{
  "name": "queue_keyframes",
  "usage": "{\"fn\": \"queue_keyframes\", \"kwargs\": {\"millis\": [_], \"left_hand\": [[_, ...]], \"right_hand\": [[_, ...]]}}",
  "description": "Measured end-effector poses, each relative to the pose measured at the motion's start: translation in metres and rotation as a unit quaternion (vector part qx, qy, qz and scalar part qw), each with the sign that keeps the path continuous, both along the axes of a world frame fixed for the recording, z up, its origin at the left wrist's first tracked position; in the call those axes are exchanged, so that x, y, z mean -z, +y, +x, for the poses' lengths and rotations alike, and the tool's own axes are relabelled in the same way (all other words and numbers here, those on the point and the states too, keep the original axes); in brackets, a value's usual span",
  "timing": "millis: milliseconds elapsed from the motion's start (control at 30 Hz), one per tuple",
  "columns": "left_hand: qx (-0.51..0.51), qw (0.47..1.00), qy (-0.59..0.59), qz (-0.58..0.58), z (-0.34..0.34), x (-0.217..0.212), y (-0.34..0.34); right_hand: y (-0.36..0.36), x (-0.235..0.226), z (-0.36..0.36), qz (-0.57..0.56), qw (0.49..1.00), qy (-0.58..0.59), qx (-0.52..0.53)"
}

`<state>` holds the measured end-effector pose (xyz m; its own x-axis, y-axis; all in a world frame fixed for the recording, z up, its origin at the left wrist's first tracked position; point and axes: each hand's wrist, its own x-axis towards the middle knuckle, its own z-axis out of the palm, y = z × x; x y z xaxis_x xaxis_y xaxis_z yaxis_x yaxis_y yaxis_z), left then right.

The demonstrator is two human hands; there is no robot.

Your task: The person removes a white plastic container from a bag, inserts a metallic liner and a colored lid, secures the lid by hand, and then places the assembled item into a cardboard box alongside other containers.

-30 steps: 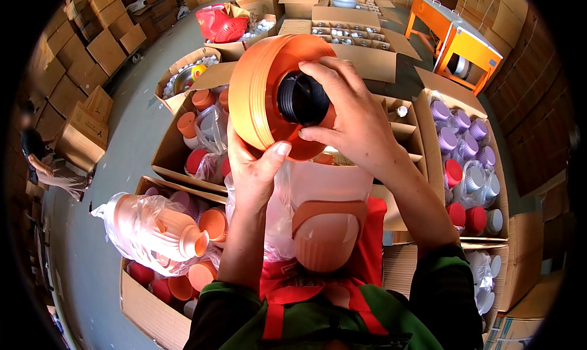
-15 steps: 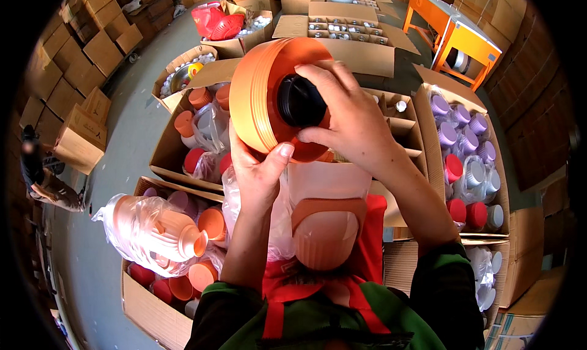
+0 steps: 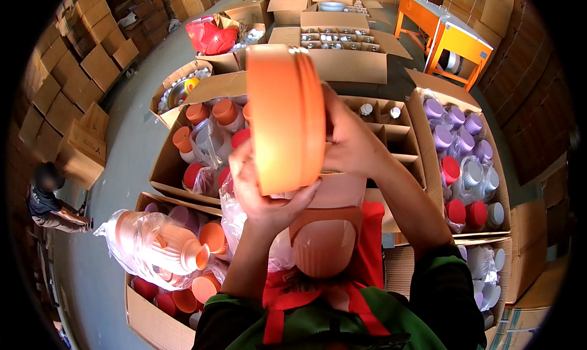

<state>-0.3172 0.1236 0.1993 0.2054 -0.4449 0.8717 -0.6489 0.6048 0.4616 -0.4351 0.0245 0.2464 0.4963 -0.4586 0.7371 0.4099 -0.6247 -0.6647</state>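
Note:
Both hands hold a round orange plastic part (image 3: 284, 120) with a ridged rim, possibly a jug base, raised in front of me and blurred by motion. My left hand (image 3: 263, 194) grips its lower left edge, thumb underneath. My right hand (image 3: 354, 139) is against its right side, some of the fingers hidden behind it. The black piece in its middle is out of sight. Below my hands, between my forearms, a peach-coloured ribbed jug body (image 3: 327, 243) stands against my red apron (image 3: 372, 243). Clear plastic wrap (image 3: 278, 249) lies to its left.
A plastic-wrapped peach jug (image 3: 162, 249) lies across an open carton (image 3: 153, 319) at left. Cartons of orange- and red-topped flasks (image 3: 226, 111) and purple-topped flasks (image 3: 443, 136) flank a divided carton (image 3: 400, 133). An orange table (image 3: 458, 47) stands far right. A person (image 3: 52, 200) is at far left.
The orange part has been turned from facing me with its black centre showing to edge-on. My left hand has moved slightly lower under it, and my right hand has shifted to its side.

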Motion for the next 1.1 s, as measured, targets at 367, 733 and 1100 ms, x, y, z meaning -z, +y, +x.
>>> {"fn": "queue_keyframes", "kwargs": {"millis": [367,733,1100], "left_hand": [[-0.103,0.965,-0.21,-0.119,0.007,-0.004,-0.001],[0.001,0.997,0.068,0.046,0.011,-0.005,0.016],[0.045,0.993,0.104,0.032,0.014,-0.023,0.036]], "right_hand": [[-0.012,0.024,-0.001,0.232,0.965,0.071,-0.101],[0.0,-0.012,-0.019,0.12,0.909,0.399,-0.012],[0.019,-0.015,0.0,-0.017,0.984,0.169,0.046]]}}
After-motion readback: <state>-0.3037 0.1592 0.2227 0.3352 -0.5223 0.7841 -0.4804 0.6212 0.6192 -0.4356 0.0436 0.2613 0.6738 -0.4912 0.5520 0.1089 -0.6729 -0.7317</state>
